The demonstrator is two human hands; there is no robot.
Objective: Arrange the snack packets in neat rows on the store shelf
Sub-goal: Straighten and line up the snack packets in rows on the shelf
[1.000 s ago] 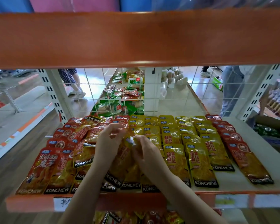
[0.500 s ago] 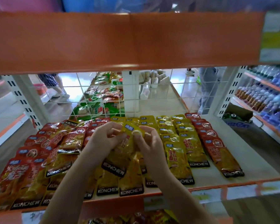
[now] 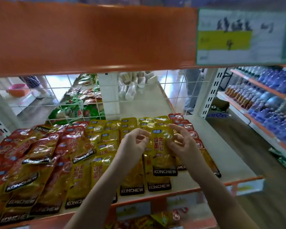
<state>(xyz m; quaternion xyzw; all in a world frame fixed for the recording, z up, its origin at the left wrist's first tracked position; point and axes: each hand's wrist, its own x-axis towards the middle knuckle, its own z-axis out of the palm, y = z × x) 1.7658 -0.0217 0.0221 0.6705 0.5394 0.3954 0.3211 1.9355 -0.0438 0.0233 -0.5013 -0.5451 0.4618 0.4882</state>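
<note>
Snack packets point(image 3: 82, 164) cover a white store shelf point(image 3: 221, 151) in overlapping rows; above them, the left hand point(image 3: 134, 144) and right hand point(image 3: 182, 144) pinch one yellow packet point(image 3: 162, 146) by its side edges.

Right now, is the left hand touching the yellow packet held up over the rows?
Touching. The head view shows the left hand pinching the left edge of the yellow packet with its fingers, no gap between them.

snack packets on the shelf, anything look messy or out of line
Yes. The left-side packets lie askew and overlapping, one yellow packet slanted and one upside down at the back. The right yellow rows run straight.
</note>
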